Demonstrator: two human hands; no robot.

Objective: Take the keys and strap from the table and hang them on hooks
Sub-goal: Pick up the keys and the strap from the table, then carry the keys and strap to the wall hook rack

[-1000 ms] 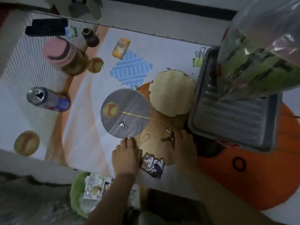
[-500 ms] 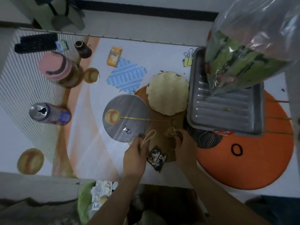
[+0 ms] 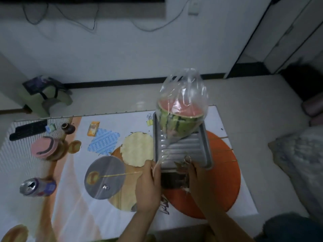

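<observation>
Right hand (image 3: 195,179) grips keys (image 3: 185,162), ring uppermost; left hand (image 3: 148,186) pinches, probably, strap (image 3: 156,169), running upright.

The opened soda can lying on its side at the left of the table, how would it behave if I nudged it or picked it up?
The soda can lies on its side, so a nudge across its length would probably set it rolling over the tablecloth. Its top is open, so any leftover drink might dribble out. It looks like thin metal, likely light and easy to dent if squeezed; how full it is cannot be told.
</observation>
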